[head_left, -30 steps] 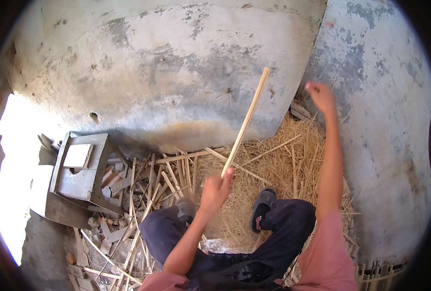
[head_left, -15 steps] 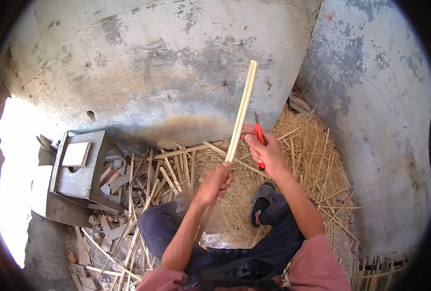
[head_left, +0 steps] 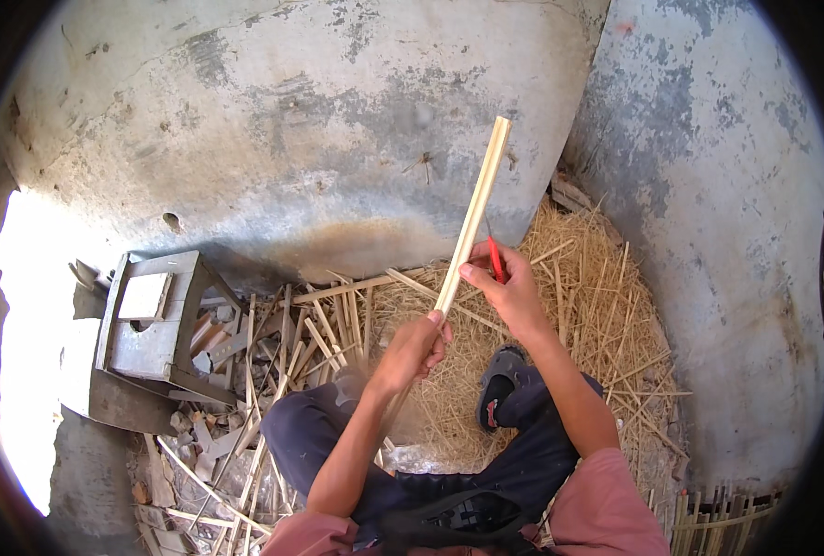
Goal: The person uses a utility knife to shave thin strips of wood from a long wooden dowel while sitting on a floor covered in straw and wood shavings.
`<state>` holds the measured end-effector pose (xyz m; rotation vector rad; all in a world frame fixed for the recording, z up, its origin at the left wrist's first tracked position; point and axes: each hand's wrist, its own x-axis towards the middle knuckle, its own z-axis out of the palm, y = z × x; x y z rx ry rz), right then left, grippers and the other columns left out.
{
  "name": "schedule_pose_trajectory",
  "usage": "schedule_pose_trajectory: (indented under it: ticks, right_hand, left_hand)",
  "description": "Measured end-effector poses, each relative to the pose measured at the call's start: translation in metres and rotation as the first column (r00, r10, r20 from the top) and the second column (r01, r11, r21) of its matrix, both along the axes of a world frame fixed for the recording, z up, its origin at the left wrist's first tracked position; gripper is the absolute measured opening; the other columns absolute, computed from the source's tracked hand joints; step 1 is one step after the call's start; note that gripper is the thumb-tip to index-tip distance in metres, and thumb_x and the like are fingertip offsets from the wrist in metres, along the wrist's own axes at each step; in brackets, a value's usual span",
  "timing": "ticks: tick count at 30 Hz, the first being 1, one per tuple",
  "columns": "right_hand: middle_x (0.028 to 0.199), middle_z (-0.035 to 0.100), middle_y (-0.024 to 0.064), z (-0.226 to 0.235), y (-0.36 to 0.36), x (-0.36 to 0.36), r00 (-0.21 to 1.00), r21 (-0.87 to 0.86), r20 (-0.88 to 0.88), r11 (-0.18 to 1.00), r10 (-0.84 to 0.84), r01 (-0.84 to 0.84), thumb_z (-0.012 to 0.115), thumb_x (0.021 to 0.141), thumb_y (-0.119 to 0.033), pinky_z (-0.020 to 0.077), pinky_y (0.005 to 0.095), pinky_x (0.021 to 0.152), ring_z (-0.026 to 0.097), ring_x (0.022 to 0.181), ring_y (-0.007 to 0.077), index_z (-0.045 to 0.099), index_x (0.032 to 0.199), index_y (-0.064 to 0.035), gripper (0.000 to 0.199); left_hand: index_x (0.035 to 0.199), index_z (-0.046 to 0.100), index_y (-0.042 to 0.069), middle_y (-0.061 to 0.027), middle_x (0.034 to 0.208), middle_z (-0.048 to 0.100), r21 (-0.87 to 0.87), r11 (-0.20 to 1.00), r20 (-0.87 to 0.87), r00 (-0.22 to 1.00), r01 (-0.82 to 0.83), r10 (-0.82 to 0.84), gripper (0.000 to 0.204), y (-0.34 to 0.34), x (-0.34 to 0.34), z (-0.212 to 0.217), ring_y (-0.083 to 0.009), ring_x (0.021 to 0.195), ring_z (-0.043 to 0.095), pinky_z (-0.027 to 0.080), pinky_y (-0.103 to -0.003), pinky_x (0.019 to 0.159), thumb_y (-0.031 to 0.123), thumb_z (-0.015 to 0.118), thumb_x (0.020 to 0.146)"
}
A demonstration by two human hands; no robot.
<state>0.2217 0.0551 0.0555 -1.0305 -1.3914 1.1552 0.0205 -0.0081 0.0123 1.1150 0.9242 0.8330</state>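
Note:
My left hand [head_left: 414,350] is closed around the lower part of a long pale wooden strip [head_left: 475,211], which slants up and to the right, with grooves along its length. The strip's lower end runs down behind my left forearm. My right hand [head_left: 512,295] grips a red-handled utility knife [head_left: 496,261], its thin blade pointing up beside the strip. Most of the handle is hidden by the fingers. The right thumb and fingertips are at the strip's right edge; whether they press on it I cannot tell.
Straw and shavings [head_left: 607,324] cover the floor around my shoe [head_left: 497,394]. Several loose wooden strips [head_left: 338,315] and rubble lie to the left. A worn wooden stool [head_left: 166,352] lies tipped at the left. A peeling plaster wall [head_left: 338,120] stands ahead, another at the right.
The strip's upper end has swung slightly to the right. My right hand has turned and closed in on the strip, and less of the knife handle shows. My left hand keeps its grip.

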Motion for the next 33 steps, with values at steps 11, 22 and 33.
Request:
schedule_pose_trajectory:
  ticks: [11, 22, 33]
  right_hand:
    - [0.095, 0.073, 0.0088, 0.002, -0.011, 0.009, 0.943, 0.37, 0.3, 0.929, -0.143, 0.023, 0.075, 0.099, -0.027, 0.0507, 0.0294, 0.069, 0.067, 0.077, 0.015, 0.068, 0.112, -0.0006, 0.03]
    - [0.094, 0.075, 0.009, -0.016, -0.021, 0.009, 0.747, 0.528, 0.649, 0.793, -0.145, -0.304, 0.079, 0.095, -0.029, 0.0577, 0.0375, 0.065, 0.074, 0.076, 0.0283, 0.072, 0.11, -0.0079, 0.026]
    - [0.092, 0.073, 0.0061, -0.017, -0.025, 0.003, 0.682, 0.58, 0.697, 0.732, -0.22, -0.357, 0.081, 0.091, -0.028, 0.0548, 0.0373, 0.058, 0.072, 0.07, 0.0269, 0.073, 0.113, -0.0108, 0.029]
  left_hand:
    - [0.112, 0.054, 0.008, 0.0046, 0.074, 0.043, 0.115, 0.99, 0.038, 0.996, -0.083, 0.08, 0.038, -0.002, 0.006, -0.005, -0.0052, 0.059, 0.036, 0.031, -0.025, 0.05, 0.044, 0.043, 0.116]
    - [0.124, 0.055, 0.002, -0.0018, 0.084, 0.055, 0.515, 0.828, -0.186, 0.914, -0.222, 0.36, 0.04, 0.0, 0.008, -0.008, -0.0088, 0.072, 0.049, 0.045, -0.029, 0.062, 0.04, 0.059, 0.111]
    - [0.114, 0.057, -0.005, -0.0196, 0.08, 0.066, 0.499, 0.848, -0.319, 0.871, -0.18, 0.373, 0.047, 0.0, 0.003, -0.009, -0.0276, 0.07, 0.064, 0.051, -0.043, 0.067, 0.042, 0.065, 0.107]
